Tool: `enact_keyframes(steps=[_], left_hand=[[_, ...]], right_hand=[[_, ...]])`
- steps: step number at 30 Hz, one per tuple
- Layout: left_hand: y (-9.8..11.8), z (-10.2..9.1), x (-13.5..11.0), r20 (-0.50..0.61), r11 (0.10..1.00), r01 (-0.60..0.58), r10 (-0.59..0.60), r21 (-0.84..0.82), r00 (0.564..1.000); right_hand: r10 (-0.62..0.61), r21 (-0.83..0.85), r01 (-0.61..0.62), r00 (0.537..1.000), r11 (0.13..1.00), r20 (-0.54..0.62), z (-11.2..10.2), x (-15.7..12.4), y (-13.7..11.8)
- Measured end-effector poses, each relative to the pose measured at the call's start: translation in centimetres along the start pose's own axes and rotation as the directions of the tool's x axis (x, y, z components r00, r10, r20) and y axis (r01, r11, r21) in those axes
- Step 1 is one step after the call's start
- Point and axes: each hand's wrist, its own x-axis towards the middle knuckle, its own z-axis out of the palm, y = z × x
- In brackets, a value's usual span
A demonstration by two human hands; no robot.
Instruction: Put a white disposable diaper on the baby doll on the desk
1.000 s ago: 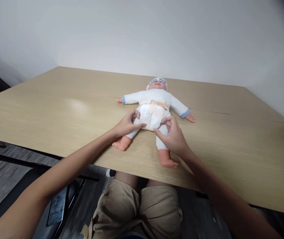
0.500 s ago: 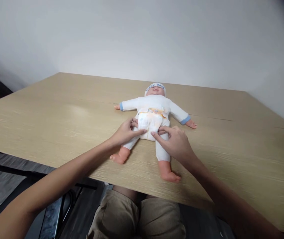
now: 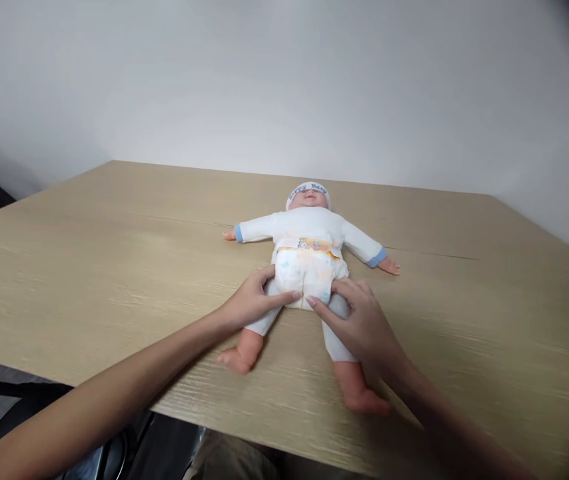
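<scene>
With left hand (image 3: pixel 248 300) and right hand (image 3: pixel 362 321) loosely spread, touching the diaper (image 3: pixel 292 270) at its leg openings; best to smooth both edges evenly, without tugging. Worn over white clothing (image 3: pixel 260 228) by the baby doll (image 3: pixel 309 223), lying face-up near mid-bench (image 3: pixel 124 273).

The diaper (image 3: pixel 315 268) before me is white, with faint blue and peach marks and an orange-printed waistband (image 3: pixel 309 245). The doll (image 3: pixel 309 198) wears white clothes (image 3: pixel 309 223) with blue cuffs (image 3: pixel 238 233) and a white cap (image 3: pixel 314 187) with blue letters; its feet (image 3: pixel 242 357) are orange-pink. I see light-brown wood grain on the table (image 3: pixel 139 287).
</scene>
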Motion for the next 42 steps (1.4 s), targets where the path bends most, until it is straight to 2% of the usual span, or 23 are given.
enact_keyframes(steps=[3, 6, 13, 15, 18, 23, 27, 34, 42], left_hand=[[-0.4, 0.1, 0.0, 0.023, 0.997, -0.003, 0.005, -0.083, 1.0], [-0.5, -0.2, -0.1, 0.052, 0.995, -0.004, 0.009, -0.097, 0.999], [-0.6, -0.3, 0.0, -0.017, 0.994, -0.024, 0.027, 0.108, 0.999], [-0.5, -0.1, 0.0, -0.014, 0.994, -0.036, 0.037, 0.106, 0.999], [-0.3, 0.2, 0.1, -0.013, 0.996, -0.048, 0.049, 0.074, 0.999], [-0.5, 0.3, 0.1, -0.044, 0.992, -0.044, 0.049, 0.114, 0.998], [-1.1, 0.5, 0.3, -0.034, 1.0, -0.021, 0.021, 0.01, 0.999], [-1.2, 0.6, 0.5, -0.007, 0.983, 0.034, -0.035, -0.181, 0.999], [-0.9, 0.7, 0.7, -0.013, 0.948, 0.079, -0.087, -0.308, 0.996]], right_hand=[[0.074, 0.052, -0.073, 0.997, 0.996, -0.014, -0.3, 0.1, 0.5], [0.154, 0.055, -0.152, 0.988, 0.987, -0.02, -0.5, 0.1, 0.7], [0.095, 0.02, -0.095, 0.995, 0.995, -0.009, -0.6, 0.2, 0.0], [0.088, 0.028, -0.088, 0.996, 0.996, 0.002, -0.5, 0.2, -0.2], [0.118, 0.071, -0.117, 0.993, 0.991, -0.005, -0.2, 0.2, -0.1], [0.197, 0.179, -0.197, 0.98, 0.964, 0.021, -0.2, 0.3, 0.3], [0.219, 0.226, -0.225, 0.974, 0.948, 0.053, -0.3, 0.4, 0.3], [0.216, 0.172, -0.22, 0.976, 0.96, 0.04, -0.3, 0.3, -0.3], [0.245, 0.326, -0.271, 0.962, 0.906, 0.12, 0.0, 0.1, 0.9]])
